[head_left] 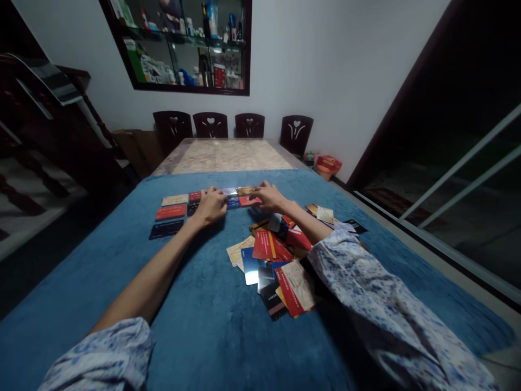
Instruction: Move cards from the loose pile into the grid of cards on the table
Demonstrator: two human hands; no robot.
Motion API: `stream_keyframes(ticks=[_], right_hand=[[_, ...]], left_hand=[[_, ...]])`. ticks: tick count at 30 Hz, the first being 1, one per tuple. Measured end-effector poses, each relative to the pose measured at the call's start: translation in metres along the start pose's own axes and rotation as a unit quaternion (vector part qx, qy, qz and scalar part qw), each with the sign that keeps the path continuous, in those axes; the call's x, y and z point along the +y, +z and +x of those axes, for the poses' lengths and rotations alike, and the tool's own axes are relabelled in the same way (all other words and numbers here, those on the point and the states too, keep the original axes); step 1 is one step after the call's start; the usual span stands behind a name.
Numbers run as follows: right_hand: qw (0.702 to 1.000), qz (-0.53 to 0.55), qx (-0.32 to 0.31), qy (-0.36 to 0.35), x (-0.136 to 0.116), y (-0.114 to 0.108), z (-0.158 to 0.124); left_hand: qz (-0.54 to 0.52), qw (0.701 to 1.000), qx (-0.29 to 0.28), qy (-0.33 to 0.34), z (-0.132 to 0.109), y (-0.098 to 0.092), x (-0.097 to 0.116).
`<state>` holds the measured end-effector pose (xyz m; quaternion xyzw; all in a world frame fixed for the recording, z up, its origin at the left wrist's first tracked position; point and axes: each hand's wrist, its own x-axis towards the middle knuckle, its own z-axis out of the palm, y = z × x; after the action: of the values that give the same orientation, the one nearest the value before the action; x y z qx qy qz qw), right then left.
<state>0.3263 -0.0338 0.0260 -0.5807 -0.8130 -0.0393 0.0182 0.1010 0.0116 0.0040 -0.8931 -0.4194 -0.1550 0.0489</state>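
Observation:
Both my arms reach forward over a blue cloth (203, 326) on a long table. My left hand (210, 205) rests with curled fingers on cards laid in rows (173, 212). My right hand (269, 196) lies beside it, fingers pressed down on a red card (247, 201) at the right end of the rows. A silver card (230, 191) and a brownish card (245, 190) lie between the two hands. A loose heap of cards (277, 266), red, blue, black and beige, lies under my right forearm.
Beyond the cloth the bare marbled tabletop (228, 156) runs to several dark chairs (210, 125) at the wall. A glass cabinet with bottles (183, 43) hangs above. A red bag (329, 164) sits on the floor at right. Sliding glass door (468, 184) at right.

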Motion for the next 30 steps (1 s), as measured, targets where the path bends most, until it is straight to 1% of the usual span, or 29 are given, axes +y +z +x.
stream_keyframes(ticks=[6, 12, 19, 23, 25, 27, 30], right_hand=[[0.999, 0.013, 0.012, 0.029, 0.009, 0.004, -0.027], [0.998, 0.034, 0.033, 0.038, 0.022, 0.014, -0.046], [0.998, 0.027, 0.019, 0.061, 0.029, 0.019, -0.064], [0.997, 0.023, 0.007, 0.071, 0.030, 0.022, -0.069], [0.997, 0.020, 0.006, 0.073, 0.030, 0.024, -0.071], [0.997, 0.016, 0.006, 0.071, 0.031, 0.026, -0.071], [0.998, 0.013, 0.003, 0.068, 0.034, 0.028, -0.071]], left_hand=[[-0.017, 0.999, 0.008, 0.031, -0.002, -0.006, 0.021], [-0.014, 0.997, 0.023, 0.076, -0.005, 0.000, 0.038], [-0.033, 0.994, -0.017, 0.104, -0.012, 0.007, 0.070], [-0.058, 0.986, -0.059, 0.145, -0.013, 0.009, 0.093], [-0.067, 0.981, -0.071, 0.166, -0.012, 0.013, 0.103], [-0.074, 0.976, -0.085, 0.184, -0.011, 0.017, 0.110], [-0.072, 0.972, -0.102, 0.201, -0.010, 0.024, 0.114]])
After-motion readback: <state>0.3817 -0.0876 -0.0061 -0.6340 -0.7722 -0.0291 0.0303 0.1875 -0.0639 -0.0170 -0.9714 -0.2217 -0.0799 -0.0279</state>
